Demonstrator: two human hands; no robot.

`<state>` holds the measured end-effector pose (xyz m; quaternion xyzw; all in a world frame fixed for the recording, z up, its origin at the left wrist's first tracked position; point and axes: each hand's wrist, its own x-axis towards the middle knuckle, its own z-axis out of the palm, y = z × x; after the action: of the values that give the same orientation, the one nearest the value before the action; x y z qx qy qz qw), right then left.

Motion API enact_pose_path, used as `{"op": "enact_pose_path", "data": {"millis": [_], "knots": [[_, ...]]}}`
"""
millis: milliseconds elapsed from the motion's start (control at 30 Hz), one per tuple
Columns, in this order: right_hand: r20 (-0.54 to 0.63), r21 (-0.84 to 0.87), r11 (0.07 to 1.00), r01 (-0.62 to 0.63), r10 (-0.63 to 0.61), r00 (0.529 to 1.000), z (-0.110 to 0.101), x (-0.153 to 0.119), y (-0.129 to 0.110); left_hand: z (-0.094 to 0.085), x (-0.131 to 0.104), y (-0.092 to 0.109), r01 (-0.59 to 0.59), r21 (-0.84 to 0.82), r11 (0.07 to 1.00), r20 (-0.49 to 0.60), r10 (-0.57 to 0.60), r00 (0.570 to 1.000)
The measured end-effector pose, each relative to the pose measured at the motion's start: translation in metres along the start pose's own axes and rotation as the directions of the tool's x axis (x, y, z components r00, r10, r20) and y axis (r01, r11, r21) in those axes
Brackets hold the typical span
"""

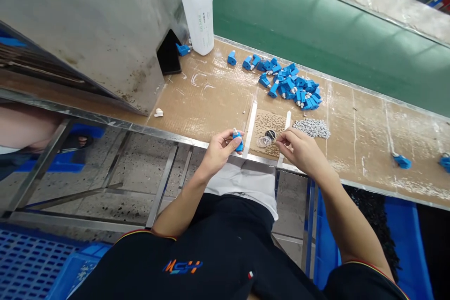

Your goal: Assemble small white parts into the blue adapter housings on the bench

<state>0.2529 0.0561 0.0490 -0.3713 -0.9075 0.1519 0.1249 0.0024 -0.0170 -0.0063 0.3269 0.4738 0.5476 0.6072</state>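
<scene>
My left hand is closed around a small blue plastic part, its white tip pointing up, at the front edge of the bench. To its right, my right hand pinches what looks like a thin pale stick; the stick's far end is over a small round black dish. A clear round lid or dish touches the black one. Both lie on a patch strewn with tiny dark bits, between two white strips. Just beyond my right hand is a heap of small grey pieces.
Several more blue parts are piled at the bench's back edge. A white bottle with a blue cap stands at back left, beside a black phone-like slab and a metal housing. A green belt runs behind.
</scene>
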Motion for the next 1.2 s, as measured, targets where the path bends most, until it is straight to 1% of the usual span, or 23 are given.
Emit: {"op": "enact_pose_path", "data": {"millis": [133,267,400,533,633,667,733,833,900,933,967,1000,1067,1133,1167,1200], "knots": [[0.058,-0.138,0.988,0.07,-0.062,0.996,0.003,0.018,-0.008,-0.002,-0.002,0.001,-0.003,-0.009,1.0,-0.006,0.003,1.0],[0.081,-0.234,0.966,0.109,-0.093,0.992,0.009,0.023,-0.007,-0.005,-0.003,0.001,-0.004,0.0,1.0,-0.005,0.004,1.0],[0.118,-0.33,0.936,0.123,-0.089,0.989,0.009,0.028,-0.01,-0.005,-0.003,-0.001,-0.005,-0.005,1.0,0.008,0.005,1.0],[0.208,-0.427,0.891,0.151,-0.066,0.976,0.007,0.035,-0.017,-0.003,-0.003,-0.001,-0.002,-0.012,1.0,0.024,0.003,1.0],[0.245,-0.425,0.892,0.155,-0.052,0.968,0.002,0.036,-0.018,-0.002,-0.002,-0.001,-0.009,-0.024,1.0,0.04,0.01,0.999],[0.233,-0.399,0.905,0.148,-0.055,0.971,0.0,0.035,-0.018,-0.002,-0.002,-0.001,-0.015,-0.031,0.999,0.047,0.016,0.999],[0.162,-0.308,0.944,0.121,-0.074,0.984,-0.005,0.031,-0.019,-0.002,-0.002,-0.001,-0.033,-0.051,0.998,0.059,0.036,0.998],[-0.039,-0.074,0.995,0.063,-0.066,0.997,-0.011,0.021,-0.027,0.001,-0.002,-0.001,-0.068,-0.074,0.995,0.061,0.072,0.996],[-0.173,0.131,0.991,0.019,0.004,0.985,-0.011,0.013,-0.039,0.005,-0.003,-0.003,-0.084,-0.09,0.992,0.061,0.09,0.994],[-0.218,0.244,0.97,-0.01,0.064,0.974,-0.009,0.009,-0.045,0.008,-0.004,-0.004,-0.09,-0.103,0.991,0.067,0.097,0.993],[-0.24,0.363,0.931,-0.042,0.137,0.961,-0.006,0.006,-0.051,0.011,-0.004,-0.006,-0.098,-0.118,0.988,0.072,0.107,0.992],[-0.237,0.486,0.871,-0.077,0.216,0.947,-0.002,0.003,-0.057,0.014,-0.005,-0.007,-0.111,-0.134,0.985,0.076,0.122,0.99],[-0.171,0.708,0.692,-0.139,0.359,0.918,0.008,-0.002,-0.065,0.02,-0.006,-0.009,-0.149,-0.153,0.977,0.084,0.163,0.983],[-0.076,0.855,0.492,-0.167,0.436,0.897,0.017,-0.005,-0.069,0.025,-0.007,-0.009,-0.191,-0.159,0.969,0.096,0.208,0.973],[-0.037,0.897,0.408,-0.169,0.451,0.892,0.02,-0.006,-0.069,0.027,-0.008,-0.009,-0.205,-0.16,0.966,0.107,0.223,0.969],[-0.009,0.924,0.344,-0.169,0.459,0.889,0.023,-0.006,-0.069,0.028,-0.009,-0.008,-0.212,-0.16,0.964,0.118,0.232,0.965]]}}
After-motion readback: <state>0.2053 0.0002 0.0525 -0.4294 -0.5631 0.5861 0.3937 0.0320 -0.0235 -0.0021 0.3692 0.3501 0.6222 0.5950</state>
